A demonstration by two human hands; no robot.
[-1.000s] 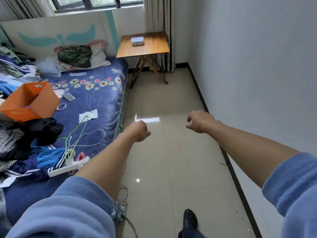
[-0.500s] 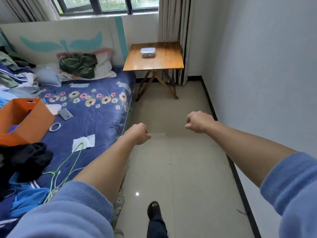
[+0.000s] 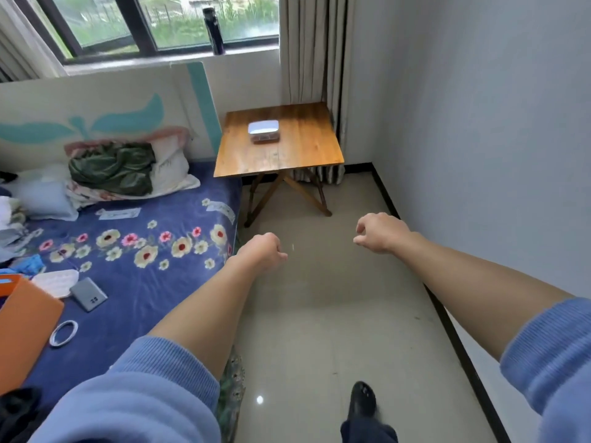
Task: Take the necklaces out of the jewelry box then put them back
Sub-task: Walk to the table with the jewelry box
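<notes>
A small jewelry box (image 3: pixel 264 131) with a pale lid stands shut on a wooden folding table (image 3: pixel 300 151) by the curtain, well ahead of me. No necklaces show. My left hand (image 3: pixel 262 251) is held out over the floor in a loose fist, holding nothing. To its right my right hand (image 3: pixel 379 232) hangs at about the same height, its fingers curled in and also holding nothing. Both hands are far short of the table.
A bed (image 3: pixel 134 251) with a blue flowered sheet fills the left, carrying pillows, a phone (image 3: pixel 88 294), a ring-shaped item (image 3: pixel 63 333) and an orange box (image 3: pixel 22 327). A white wall (image 3: pixel 479 139) runs along the right. My dark shoe (image 3: pixel 363 399) is on the tiled floor.
I have walked forward: the table and jewelry box are nearer and larger, and the window now shows. Both fists stay held out in front.
</notes>
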